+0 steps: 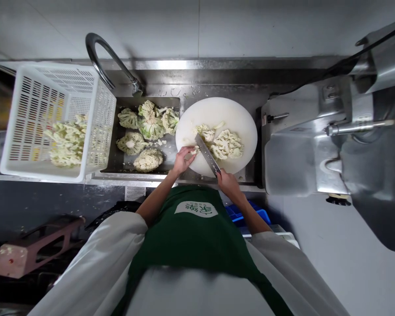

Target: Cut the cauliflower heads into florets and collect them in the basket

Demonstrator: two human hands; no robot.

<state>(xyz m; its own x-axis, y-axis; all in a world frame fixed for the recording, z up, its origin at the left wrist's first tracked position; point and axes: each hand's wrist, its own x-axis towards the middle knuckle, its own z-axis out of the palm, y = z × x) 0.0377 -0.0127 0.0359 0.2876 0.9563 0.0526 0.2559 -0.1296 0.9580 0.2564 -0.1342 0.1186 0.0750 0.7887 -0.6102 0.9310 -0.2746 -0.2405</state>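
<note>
A round white cutting board (217, 109) carries cauliflower pieces (228, 145) at its middle and right. My right hand (228, 183) is wrapped round the handle of a knife (207, 156), whose wide blade slants up and left across the board's lower left part. At the board's left edge my left hand (183, 160) has its fingers closed on a small cauliflower piece (195, 150), close to the blade. Several cauliflower heads (149, 160) lie in the sink basin just left of the board.
A white perforated basket (100, 127) with cut cauliflower (67, 145) stands at the left. A curved faucet (110, 55) arches over the sink's back edge. A large metal machine (291, 153) borders the board's right side. A pink stool (15, 261) is at lower left.
</note>
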